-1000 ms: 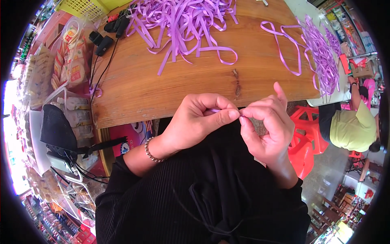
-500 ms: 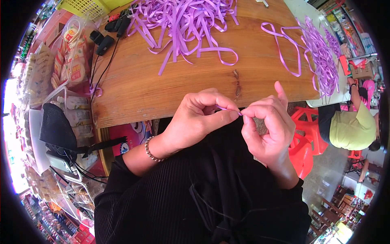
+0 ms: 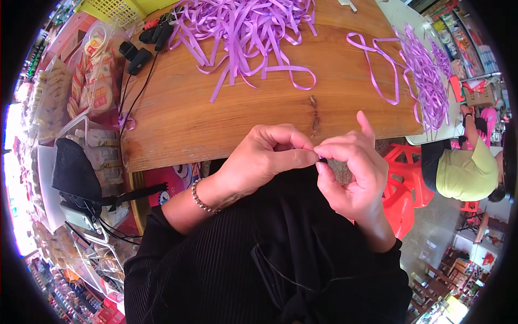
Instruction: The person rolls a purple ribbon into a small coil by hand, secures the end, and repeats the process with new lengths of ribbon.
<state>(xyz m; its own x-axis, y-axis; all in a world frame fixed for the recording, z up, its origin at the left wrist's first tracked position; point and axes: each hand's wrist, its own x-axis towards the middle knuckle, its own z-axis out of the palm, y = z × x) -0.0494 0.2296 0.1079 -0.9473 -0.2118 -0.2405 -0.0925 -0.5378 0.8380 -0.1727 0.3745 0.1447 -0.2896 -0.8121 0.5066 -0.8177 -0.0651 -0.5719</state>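
Observation:
My left hand (image 3: 267,159) and my right hand (image 3: 353,167) meet fingertip to fingertip just below the near edge of the wooden table (image 3: 178,121). Both pinch a small purple bit of ribbon (image 3: 322,159) that barely shows between thumbs and forefingers. A bead bracelet (image 3: 200,198) circles my left wrist. Black sleeves cover both forearms. A heap of loose purple ribbon strips (image 3: 245,27) lies at the table's far middle. A second bunch of purple ribbon (image 3: 426,75) lies at the right end.
Black plugs and cables (image 3: 137,54) trail down the table's left side beside packaged goods (image 3: 94,92). A yellow basket (image 3: 116,8) sits at the far left corner. Red plastic stools (image 3: 404,183) stand right of me. A person in a yellow-green top (image 3: 467,167) bends nearby.
My hands have stayed together at the table edge. The fingers shifted slightly around the small ribbon piece, which now shows less between them.

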